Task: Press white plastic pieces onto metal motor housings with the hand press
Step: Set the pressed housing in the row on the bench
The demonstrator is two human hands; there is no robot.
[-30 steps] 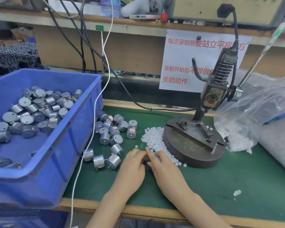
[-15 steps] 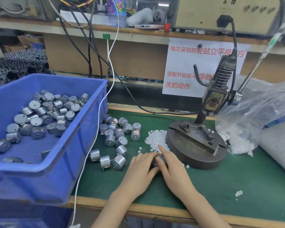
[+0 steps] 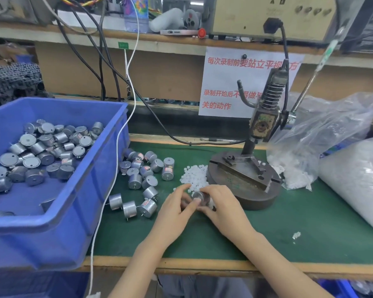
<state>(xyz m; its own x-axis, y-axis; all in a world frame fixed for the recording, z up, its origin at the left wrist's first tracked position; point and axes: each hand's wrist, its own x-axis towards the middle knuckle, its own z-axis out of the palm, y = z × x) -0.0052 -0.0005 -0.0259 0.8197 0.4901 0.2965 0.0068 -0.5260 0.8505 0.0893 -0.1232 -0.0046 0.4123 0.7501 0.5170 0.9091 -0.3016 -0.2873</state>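
Observation:
Both hands meet over the green mat just in front of the hand press. A small metal motor housing sits between them, with my right hand curled round it. My left hand pinches at the housing's near face with thumb and fingertips; whether a white piece is under them is hidden. A heap of small white plastic pieces lies just behind the hands. The hand press stands on its round dark base, its lever raised up to the right. Loose motor housings lie left of the hands.
A blue bin holding several more motor housings fills the left side. A white cable hangs down past its right wall. Clear plastic bags of white pieces lie right of the press. The wooden table edge runs along the front.
The hands lifted off the mat by the white pieces with a motor housing between them and turned it up. The camera shifted closer and slightly down.

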